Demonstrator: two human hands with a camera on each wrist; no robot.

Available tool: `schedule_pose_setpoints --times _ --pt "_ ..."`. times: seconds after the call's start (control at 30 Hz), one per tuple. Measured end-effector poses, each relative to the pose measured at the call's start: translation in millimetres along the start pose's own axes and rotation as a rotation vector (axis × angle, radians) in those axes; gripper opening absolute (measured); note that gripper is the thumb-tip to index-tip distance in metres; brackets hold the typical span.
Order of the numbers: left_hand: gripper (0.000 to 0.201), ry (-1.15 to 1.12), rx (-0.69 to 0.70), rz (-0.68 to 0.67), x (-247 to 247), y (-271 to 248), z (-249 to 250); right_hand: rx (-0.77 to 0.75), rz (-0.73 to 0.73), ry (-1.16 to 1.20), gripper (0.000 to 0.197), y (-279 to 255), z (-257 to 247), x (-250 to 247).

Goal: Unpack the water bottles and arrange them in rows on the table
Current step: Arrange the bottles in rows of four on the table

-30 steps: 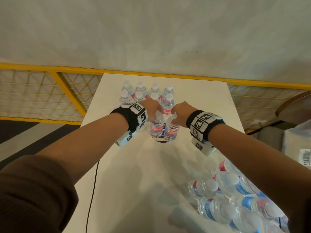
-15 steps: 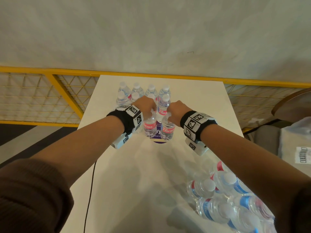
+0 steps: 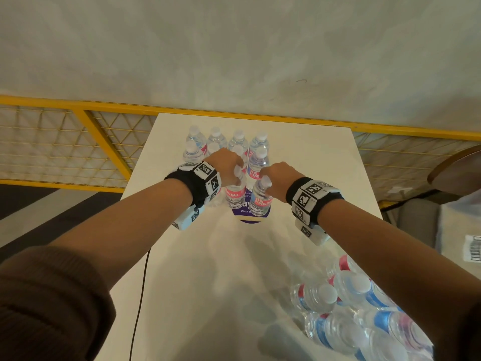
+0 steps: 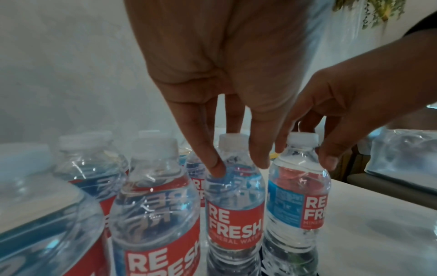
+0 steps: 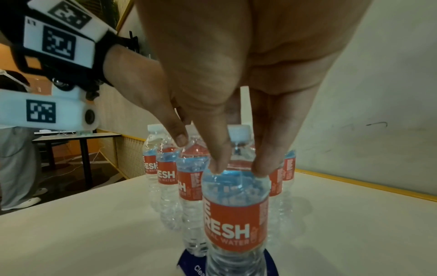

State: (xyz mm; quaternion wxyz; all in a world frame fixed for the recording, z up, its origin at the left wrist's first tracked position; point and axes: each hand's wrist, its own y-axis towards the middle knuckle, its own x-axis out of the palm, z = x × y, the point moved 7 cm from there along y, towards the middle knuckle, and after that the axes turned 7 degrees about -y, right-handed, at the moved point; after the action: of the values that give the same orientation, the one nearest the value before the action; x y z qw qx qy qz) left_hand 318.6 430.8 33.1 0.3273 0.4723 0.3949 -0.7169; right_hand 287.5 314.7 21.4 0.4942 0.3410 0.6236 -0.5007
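Note:
Two rows of clear water bottles (image 3: 256, 145) with red labels stand at the far end of the white table (image 3: 208, 269). Just in front of them my left hand (image 3: 234, 175) pinches the shoulder of an upright bottle (image 3: 235, 196) from above. Beside it my right hand (image 3: 265, 181) holds a second upright bottle (image 3: 260, 201) the same way. In the left wrist view, the fingers (image 4: 215, 168) press on the bottle (image 4: 234, 205). The right wrist view shows the fingertips (image 5: 217, 166) gripping the bottle (image 5: 236, 205) below its cap. Both bottles are over a purple sticker (image 3: 250, 216).
A shrink-wrapped pack with several more bottles (image 3: 351, 308) lies at the near right of the table. A yellow mesh railing (image 3: 104, 142) runs behind and left of the table. A black cable (image 3: 140, 295) hangs along the left edge. A round wooden table (image 3: 458, 168) sits to the right.
Both hands have carried their bottles slightly farther out and lower, closer to the standing rows. More of the purple sticker shows in front of the bottles.

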Motion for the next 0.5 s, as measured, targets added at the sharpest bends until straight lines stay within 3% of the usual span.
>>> schedule_pose_setpoints --times 0.13,0.4,0.5 --pt "0.008 0.024 -0.02 -0.01 -3.3 -1.0 -5.6 -0.002 0.042 0.013 0.023 0.5 -0.8 -5.4" --pt "0.03 0.072 0.038 -0.053 -4.6 -0.9 -1.0 -0.003 0.051 0.007 0.025 19.2 -8.0 -11.8" --pt "0.022 0.06 0.032 -0.06 -3.8 0.6 0.9 0.009 0.049 0.015 0.026 25.3 -9.8 -14.6"
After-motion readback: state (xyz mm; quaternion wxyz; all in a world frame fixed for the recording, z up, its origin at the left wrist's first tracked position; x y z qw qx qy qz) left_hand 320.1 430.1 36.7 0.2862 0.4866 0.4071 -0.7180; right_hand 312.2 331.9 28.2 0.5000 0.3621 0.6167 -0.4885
